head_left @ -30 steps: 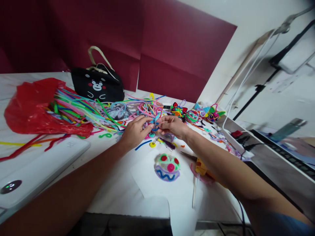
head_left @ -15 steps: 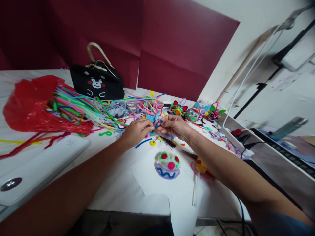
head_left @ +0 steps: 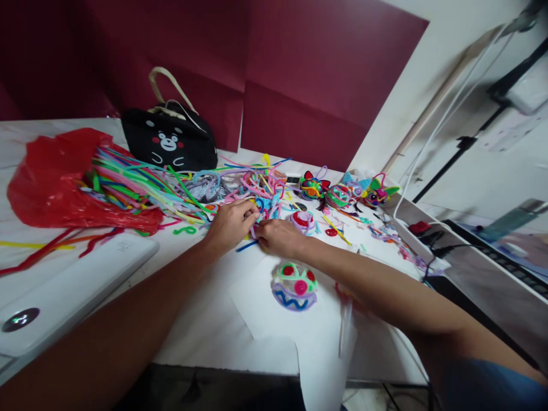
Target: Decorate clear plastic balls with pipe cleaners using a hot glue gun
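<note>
My left hand, fingers curled in, is at the front of a heap of pipe cleaners. Its fingertips are partly hidden, so what they pinch cannot be made out. My right hand is closed with its knuckles up, just to the right of the left, over small craft bits. Whatever it grips is covered by the fingers. A blue pipe cleaner piece lies on the paper below both hands. Closer to me sits a round face ornament with red eyes, a pink nose, and a blue zigzag mouth on purple.
A red plastic bag spills pipe cleaners at left, before a black bag. A white device lies at front left. Finished ornaments stand at back right, near a white cable. My right forearm partly covers tools.
My right hand has moved left and down, turning knuckles up beside my left hand, which shifted slightly left. The blue piece seen between the fingers is now hidden. A red-and-purple ornament behind has come into sight.
</note>
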Available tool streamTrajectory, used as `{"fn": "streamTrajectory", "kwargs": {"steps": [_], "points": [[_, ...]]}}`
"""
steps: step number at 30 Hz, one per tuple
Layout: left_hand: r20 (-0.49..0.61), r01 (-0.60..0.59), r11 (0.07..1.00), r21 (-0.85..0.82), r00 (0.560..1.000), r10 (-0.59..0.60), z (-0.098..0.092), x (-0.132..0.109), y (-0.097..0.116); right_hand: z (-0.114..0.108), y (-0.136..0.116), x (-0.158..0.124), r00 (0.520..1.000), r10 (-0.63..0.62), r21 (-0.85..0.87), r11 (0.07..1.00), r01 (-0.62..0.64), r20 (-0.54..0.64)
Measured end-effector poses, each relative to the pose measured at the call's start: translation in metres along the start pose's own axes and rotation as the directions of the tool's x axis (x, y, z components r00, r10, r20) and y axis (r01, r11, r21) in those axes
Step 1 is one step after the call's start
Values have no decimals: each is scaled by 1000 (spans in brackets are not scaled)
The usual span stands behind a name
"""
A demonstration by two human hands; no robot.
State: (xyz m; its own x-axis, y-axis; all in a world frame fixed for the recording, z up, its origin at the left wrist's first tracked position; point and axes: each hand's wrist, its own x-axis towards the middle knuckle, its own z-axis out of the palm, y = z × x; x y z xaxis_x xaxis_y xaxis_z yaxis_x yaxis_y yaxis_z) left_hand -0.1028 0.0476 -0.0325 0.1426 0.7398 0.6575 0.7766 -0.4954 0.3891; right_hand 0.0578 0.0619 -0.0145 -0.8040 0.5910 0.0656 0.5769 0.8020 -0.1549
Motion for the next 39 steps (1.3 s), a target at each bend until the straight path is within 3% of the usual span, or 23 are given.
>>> {"fn": "streamTrajectory", "kwargs": {"steps": [7,14,19,22,26,33,39], "points": [[3,24,999,32,1000,-25,1,0,-3,-5,-4,8,992,-88,-274,955,110,89],[81,15,999,47,997,-18,4,-1,-6,-39,0,-32,991,-115,-335,933,132,70],[163,-35,998,61,986,25,8,-6,-4,-51,20,-71,985,-116,-130,987,99,-130],[127,-53,995,83,991,42,6,-7,6,-53,29,-92,964,-77,71,993,98,-253],[78,-81,996,-42,993,84,1,-6,28,-55,27,-115,955,23,211,977,42,-297],[239,-79,936,-343,956,168,-7,-13,71,-52,16,-136,941,118,286,958,-23,-318],[243,-124,926,-356,945,220,-7,-23,85,-42,12,-136,929,59,210,978,20,-366]]}}
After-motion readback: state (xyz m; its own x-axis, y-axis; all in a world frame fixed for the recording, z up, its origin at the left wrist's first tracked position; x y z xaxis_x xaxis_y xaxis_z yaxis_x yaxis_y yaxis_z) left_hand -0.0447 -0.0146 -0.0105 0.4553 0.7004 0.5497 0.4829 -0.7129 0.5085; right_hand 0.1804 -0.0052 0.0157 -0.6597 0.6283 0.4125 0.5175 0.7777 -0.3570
